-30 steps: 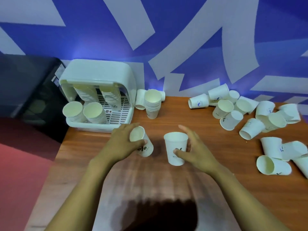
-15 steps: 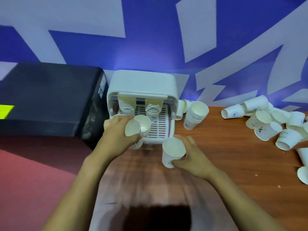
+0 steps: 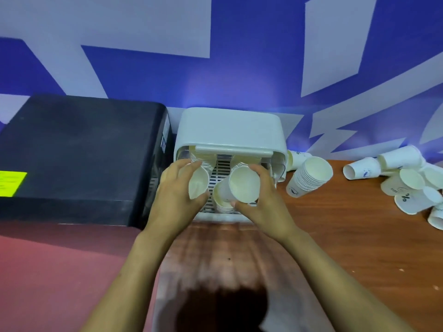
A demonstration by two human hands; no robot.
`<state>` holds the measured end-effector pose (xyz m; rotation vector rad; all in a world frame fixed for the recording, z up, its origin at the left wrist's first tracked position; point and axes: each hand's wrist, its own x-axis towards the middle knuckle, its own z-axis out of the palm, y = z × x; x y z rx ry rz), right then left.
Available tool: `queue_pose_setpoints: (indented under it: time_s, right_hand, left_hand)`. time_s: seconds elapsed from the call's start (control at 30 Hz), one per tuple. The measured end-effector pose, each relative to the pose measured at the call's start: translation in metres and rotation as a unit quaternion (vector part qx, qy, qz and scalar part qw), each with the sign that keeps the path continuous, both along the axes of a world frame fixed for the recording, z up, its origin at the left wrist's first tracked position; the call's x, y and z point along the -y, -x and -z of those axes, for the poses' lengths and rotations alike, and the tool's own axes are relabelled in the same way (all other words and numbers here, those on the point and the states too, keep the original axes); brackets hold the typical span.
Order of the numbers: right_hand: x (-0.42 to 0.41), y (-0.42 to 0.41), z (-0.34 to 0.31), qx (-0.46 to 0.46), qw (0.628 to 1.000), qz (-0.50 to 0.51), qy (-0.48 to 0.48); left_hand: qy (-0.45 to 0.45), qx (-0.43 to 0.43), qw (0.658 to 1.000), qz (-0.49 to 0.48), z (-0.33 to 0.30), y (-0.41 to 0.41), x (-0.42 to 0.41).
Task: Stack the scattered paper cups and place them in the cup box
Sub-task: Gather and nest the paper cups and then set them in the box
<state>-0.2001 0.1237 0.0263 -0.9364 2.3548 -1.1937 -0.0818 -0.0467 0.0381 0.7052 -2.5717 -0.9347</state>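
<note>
The white cup box (image 3: 230,130) stands at the table's back left, its front open, with stacks of cups inside. My left hand (image 3: 176,192) grips a white paper cup (image 3: 198,183) at the box's left opening. My right hand (image 3: 261,202) grips another paper cup (image 3: 242,184), tilted with its mouth toward me, over a stack at the box's front right. A tall stack of cups (image 3: 309,178) leans on the table just right of the box. Several loose cups (image 3: 407,185) lie scattered at the far right.
A black case (image 3: 79,154) sits directly left of the box, with a yellow label (image 3: 12,183) on it. The wooden table (image 3: 335,248) stretches right and toward me. A blue and white wall rises behind. Red floor lies at lower left.
Both hands have carried their cups from the table up to the front of the box. My view has swung left, so the scattered cups now sit at the right edge.
</note>
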Motion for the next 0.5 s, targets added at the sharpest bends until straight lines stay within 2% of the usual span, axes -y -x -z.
queue_pose_setpoints:
  time_s: [0.3,0.5]
  right_hand:
    - [0.014,0.003,0.030,0.002,0.998,0.001,-0.059]
    - [0.012,-0.002,0.050,0.092,0.989,-0.029,-0.116]
  left_hand:
    - [-0.019,0.032,0.999,0.002,0.032,0.003,0.001]
    - [-0.015,0.187,0.982,0.019,0.054,0.010,-0.001]
